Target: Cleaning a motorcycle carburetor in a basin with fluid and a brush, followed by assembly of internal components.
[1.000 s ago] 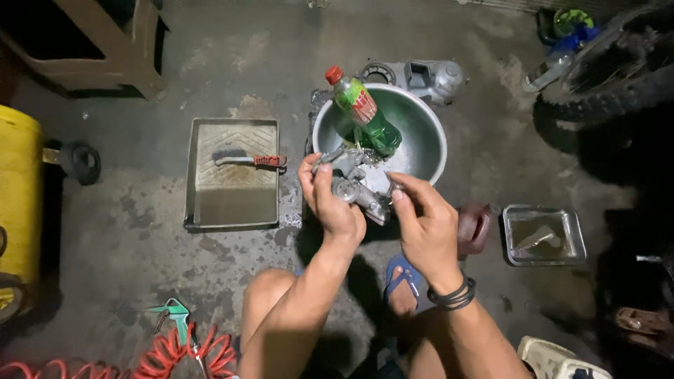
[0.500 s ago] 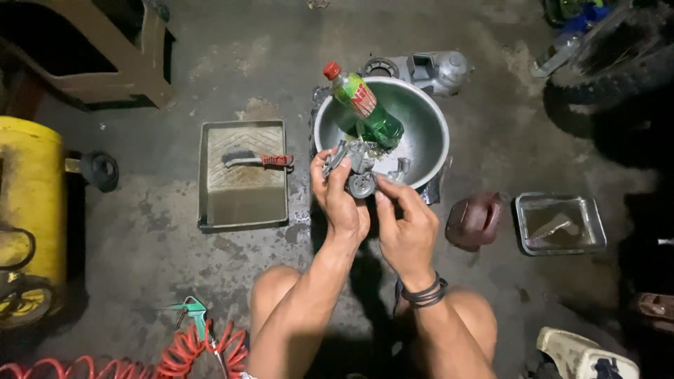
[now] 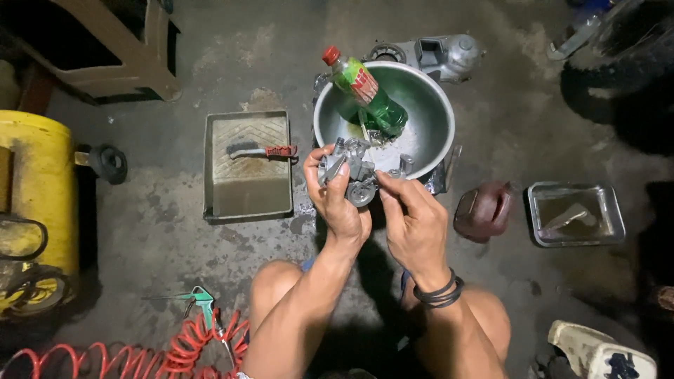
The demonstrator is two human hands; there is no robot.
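My left hand (image 3: 340, 203) grips a grey metal carburettor-like part (image 3: 349, 168) just in front of a round metal bowl (image 3: 435, 112). My right hand (image 3: 414, 221), with dark bands on its wrist, pinches the same part from the right side. A green plastic bottle with a red cap (image 3: 365, 95) leans inside the bowl, cap toward the far left. Both hands hover above the concrete floor, between my bare knees.
A rectangular metal tray (image 3: 246, 196) with a red-handled brush (image 3: 265, 151) lies to the left. A smaller tray (image 3: 576, 214) and a dark red container (image 3: 484, 209) lie right. A yellow machine (image 3: 35, 189), a coiled red hose with air gun (image 3: 193, 333) and a tyre (image 3: 625, 49) surround me.
Both hands have closed in on the metal part and turned it; the right hand moved left onto it. The view shifted slightly, so floor items sit further right.
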